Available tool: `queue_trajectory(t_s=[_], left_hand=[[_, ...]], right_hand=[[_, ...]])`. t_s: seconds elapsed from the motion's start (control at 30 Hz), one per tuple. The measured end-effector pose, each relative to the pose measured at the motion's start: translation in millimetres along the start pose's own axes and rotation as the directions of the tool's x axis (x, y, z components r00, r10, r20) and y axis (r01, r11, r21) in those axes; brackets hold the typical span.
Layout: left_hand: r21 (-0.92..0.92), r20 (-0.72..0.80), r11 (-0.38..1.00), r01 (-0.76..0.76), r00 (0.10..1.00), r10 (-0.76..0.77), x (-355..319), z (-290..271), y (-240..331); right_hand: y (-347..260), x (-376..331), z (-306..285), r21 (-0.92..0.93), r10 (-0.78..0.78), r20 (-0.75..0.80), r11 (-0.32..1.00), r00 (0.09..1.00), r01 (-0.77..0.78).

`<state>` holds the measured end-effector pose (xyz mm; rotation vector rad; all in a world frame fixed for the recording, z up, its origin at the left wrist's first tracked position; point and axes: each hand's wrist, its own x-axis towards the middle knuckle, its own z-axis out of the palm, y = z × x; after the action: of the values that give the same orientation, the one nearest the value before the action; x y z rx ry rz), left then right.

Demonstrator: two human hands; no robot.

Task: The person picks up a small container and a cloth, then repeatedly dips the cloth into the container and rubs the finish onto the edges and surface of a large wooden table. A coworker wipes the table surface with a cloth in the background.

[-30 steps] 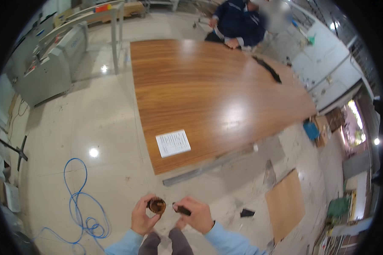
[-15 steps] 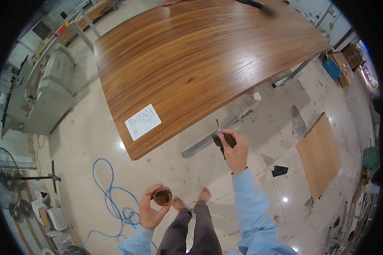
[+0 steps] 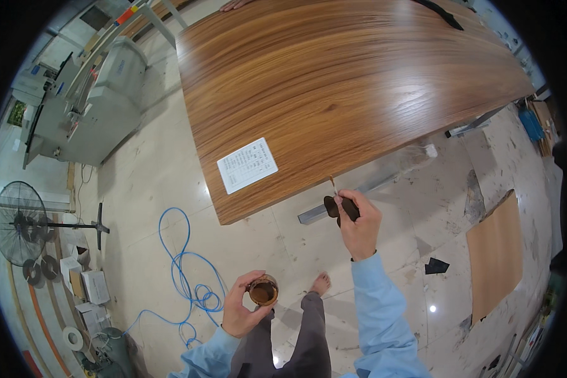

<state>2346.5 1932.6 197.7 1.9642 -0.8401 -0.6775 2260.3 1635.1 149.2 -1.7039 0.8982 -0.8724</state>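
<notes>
In my left hand [image 3: 244,305] is a small clear glass jar [image 3: 263,293] with dark brown liquid inside, held above the floor near my legs. My right hand [image 3: 360,230] pinches a thin small brush [image 3: 334,185] with a brown tip. A dark brown rounded piece [image 3: 331,205], of a kind I cannot make out, is also held in that hand. The brush tip is at the front edge of a wood-grain tabletop [image 3: 321,94]; whether it touches cannot be told. A white printed label sheet [image 3: 247,166] lies on the near left corner of the top.
Another person's hand [image 3: 234,4] rests at the far edge. A black strip [image 3: 444,14] lies at the far right. On the floor are a coiled blue hose [image 3: 181,255], a metal bar [image 3: 324,211] and a brown board [image 3: 496,255]. A black fan [image 3: 20,223] stands left.
My right hand has brought the brush tip up to the tabletop's front edge. The view has shifted, and one foot has left sight. The black strip at the far side has moved.
</notes>
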Motion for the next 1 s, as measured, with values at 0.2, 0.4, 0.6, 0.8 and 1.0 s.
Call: queue_trajectory(t_s=[0.2, 0.4, 0.6, 0.8, 1.0], left_hand=[[-0.03, -0.019, 0.999, 0.01, 1.0, -0.01, -6.4, -18.3, -17.0], [-0.017, -0.025, 1.0, 0.003, 1.0, -0.004, -11.4, -34.3, -28.7], [-0.052, -0.023, 0.999, 0.005, 1.0, -0.007, -17.2, -45.6, -36.9], [-0.042, -0.035, 0.999, -0.031, 0.999, 0.03, -24.3, -55.6, -45.5], [-0.044, -0.043, 0.999, -0.03, 0.999, 0.028, -30.6, -65.7, -52.6]], right_hand=[[-15.7, -20.9, 32.6, -0.018, -0.1, 0.061, 0.995, 0.993, 0.101], [-24.8, -28.2, 43.5, -0.088, -0.068, -0.179, 0.995, 0.982, 0.053], [-19.4, -36.9, 46.5, -0.162, -0.153, 0.034, 0.974, 0.988, 0.157], [-30.3, -48.1, 63.8, -0.042, 0.067, -0.172, 0.996, 0.983, -0.076], [-41.9, -64.1, 81.2, -0.146, -0.214, 0.018, 0.966, 0.977, 0.214]])
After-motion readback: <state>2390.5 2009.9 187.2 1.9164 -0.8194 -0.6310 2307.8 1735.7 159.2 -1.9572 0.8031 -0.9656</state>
